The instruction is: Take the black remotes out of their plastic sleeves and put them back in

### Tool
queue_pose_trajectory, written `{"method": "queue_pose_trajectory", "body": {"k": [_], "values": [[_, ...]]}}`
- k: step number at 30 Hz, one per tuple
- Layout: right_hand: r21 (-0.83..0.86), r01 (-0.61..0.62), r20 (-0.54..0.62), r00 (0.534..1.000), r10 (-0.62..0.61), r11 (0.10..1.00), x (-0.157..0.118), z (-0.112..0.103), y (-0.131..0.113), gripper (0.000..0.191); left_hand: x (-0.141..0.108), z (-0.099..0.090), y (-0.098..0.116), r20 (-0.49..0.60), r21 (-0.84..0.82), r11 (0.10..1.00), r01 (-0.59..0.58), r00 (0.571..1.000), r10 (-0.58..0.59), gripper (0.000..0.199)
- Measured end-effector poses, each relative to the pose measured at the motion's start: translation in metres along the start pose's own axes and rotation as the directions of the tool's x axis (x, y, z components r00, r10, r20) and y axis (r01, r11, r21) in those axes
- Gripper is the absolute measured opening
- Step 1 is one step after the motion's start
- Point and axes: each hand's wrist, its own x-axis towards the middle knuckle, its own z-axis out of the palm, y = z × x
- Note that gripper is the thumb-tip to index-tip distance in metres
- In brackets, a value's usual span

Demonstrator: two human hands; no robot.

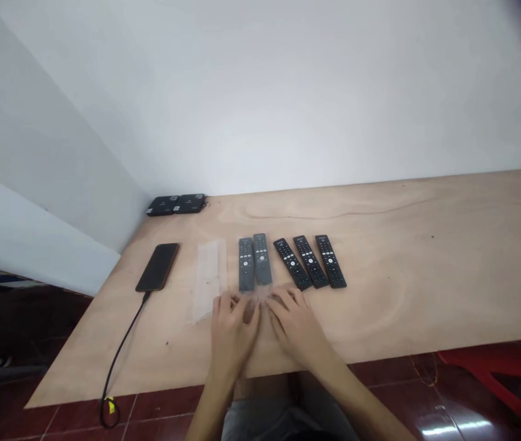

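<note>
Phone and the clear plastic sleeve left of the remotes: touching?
Apart. The head view plainly shows a strip of the plywood tabletop between the black smartphone and the clear plastic sleeve.

Five remotes (pixel 310 262) lie in a row on your bench (pixel 380 306), just ahead of your left hand (pixel 233 331) and right hand (pixel 295 324). Left of them lie a plastic sleeve (pixel 208 278), then a phone (pixel 158 267) with its cable (pixel 122 349); two boxes (pixel 176 204) sit behind, in the far corner.

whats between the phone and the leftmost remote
In the head view, a clear plastic sleeve lies flat on the plywood table between the phone and the leftmost remote.
</note>
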Motion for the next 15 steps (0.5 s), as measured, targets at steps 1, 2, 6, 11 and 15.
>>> {"method": "queue_pose_trajectory", "body": {"k": [1,2,6,11,15], "values": [[-0.002,-0.002,0.003,1.000,0.002,1.000,0.0002,-0.0006,-0.0001,0.035,-0.0001,-0.0006,0.0005,-0.001,0.013,1.000,0.002,1.000,-0.002,0.013],[-0.003,-0.004,0.004,1.000,0.004,1.000,0.0003,-0.0012,-0.0002,0.035,0.0000,-0.0011,0.0010,0.003,0.013,1.000,-0.002,1.000,0.002,0.014],[-0.001,-0.007,0.012,1.000,0.007,1.000,0.0006,-0.0032,-0.0002,0.035,0.0019,-0.0024,0.0017,0.048,-0.066,0.995,-0.077,0.996,0.080,0.011],[0.016,-0.010,-0.003,1.000,0.010,1.000,0.0007,-0.0026,-0.0019,0.032,0.0030,-0.0050,0.0002,0.078,-0.131,0.985,-0.110,0.990,0.121,0.016],[0.093,0.017,-0.060,0.998,-0.012,0.996,0.0001,-0.0059,0.0037,0.030,0.0019,-0.0059,-0.0007,0.070,-0.164,0.980,-0.109,0.990,0.122,0.015]]}}
